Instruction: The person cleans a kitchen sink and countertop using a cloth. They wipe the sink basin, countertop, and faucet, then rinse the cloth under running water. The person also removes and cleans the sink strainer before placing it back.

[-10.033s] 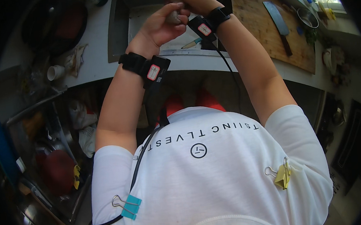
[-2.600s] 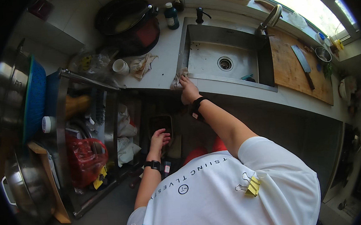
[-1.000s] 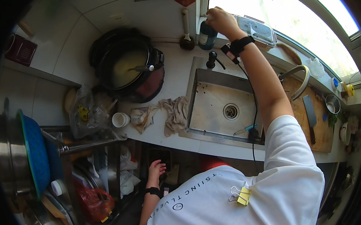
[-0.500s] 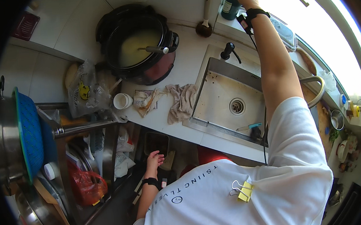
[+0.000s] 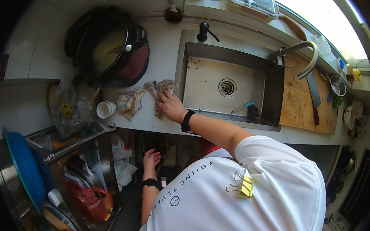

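Observation:
My right hand (image 5: 172, 108) is on a crumpled grey-brown rag (image 5: 165, 85) on the white counter, just left of the sink. Its fingers bend over the cloth and appear to grip it; the fingertips are partly lost against the folds. A second stained cloth (image 5: 129, 103) lies just left of the rag. Below the counter edge, my left hand (image 5: 151, 160) hangs with its fingers loosely spread and nothing in them. The steel sink (image 5: 204, 86) has dark bits on its bottom and a blue-handled tool (image 5: 249, 104) near its front edge.
A large pot cooker (image 5: 134, 63) with pale liquid and a ladle stands at the back left, with white cups (image 5: 106, 109) nearer. Right of the sink, a cleaver (image 5: 313, 95) lies on a wooden board (image 5: 296, 107). A curved faucet (image 5: 310, 66) overhangs that side. A metal rack (image 5: 75, 142) stands left.
My right hand has left the dark green bottle on the windowsill and come down onto the rag, which is now more bunched. My left hand stays low. The view has shifted to the right.

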### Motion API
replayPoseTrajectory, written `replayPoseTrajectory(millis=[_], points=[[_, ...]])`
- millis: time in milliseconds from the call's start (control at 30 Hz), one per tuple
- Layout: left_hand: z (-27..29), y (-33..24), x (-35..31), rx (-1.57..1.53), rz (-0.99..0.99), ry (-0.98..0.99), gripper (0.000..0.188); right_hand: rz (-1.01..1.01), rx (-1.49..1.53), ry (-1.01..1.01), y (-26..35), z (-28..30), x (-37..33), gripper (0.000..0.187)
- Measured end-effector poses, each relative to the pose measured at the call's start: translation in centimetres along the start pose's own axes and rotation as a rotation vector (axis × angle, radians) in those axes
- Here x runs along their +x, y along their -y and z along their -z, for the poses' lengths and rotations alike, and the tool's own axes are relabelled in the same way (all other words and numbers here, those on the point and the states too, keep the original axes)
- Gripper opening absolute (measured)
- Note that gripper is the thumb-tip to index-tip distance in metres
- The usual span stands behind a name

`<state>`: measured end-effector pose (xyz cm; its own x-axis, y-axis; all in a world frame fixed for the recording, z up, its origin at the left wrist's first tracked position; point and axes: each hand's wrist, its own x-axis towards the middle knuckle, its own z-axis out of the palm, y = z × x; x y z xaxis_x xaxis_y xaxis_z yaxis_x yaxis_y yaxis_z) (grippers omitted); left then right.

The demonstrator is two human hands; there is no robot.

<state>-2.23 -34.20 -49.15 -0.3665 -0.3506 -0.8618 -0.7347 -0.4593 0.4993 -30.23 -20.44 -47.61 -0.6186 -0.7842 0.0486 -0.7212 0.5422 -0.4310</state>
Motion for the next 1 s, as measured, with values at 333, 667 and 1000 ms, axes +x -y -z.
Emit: replayPoseTrajectory(millis=[333,667,1000], points=[[-2.9,-2.6,1.8,0.169,0.012,0.084,0.034,-0.344,1.064,-0.679,-21.8,14.8,-7.5,0.037],[-4.3,-3.9,3.7,0.246,0.043,0.066,0.035,-0.867,-0.299,-0.542,-43.3,13.6,-10.2,0.044],[-5.5,-7.2,2.9,0.286,-0.160,0.114,0.022,-0.296,0.143,-0.389,-32.0,8.9,6.7,0.040]])
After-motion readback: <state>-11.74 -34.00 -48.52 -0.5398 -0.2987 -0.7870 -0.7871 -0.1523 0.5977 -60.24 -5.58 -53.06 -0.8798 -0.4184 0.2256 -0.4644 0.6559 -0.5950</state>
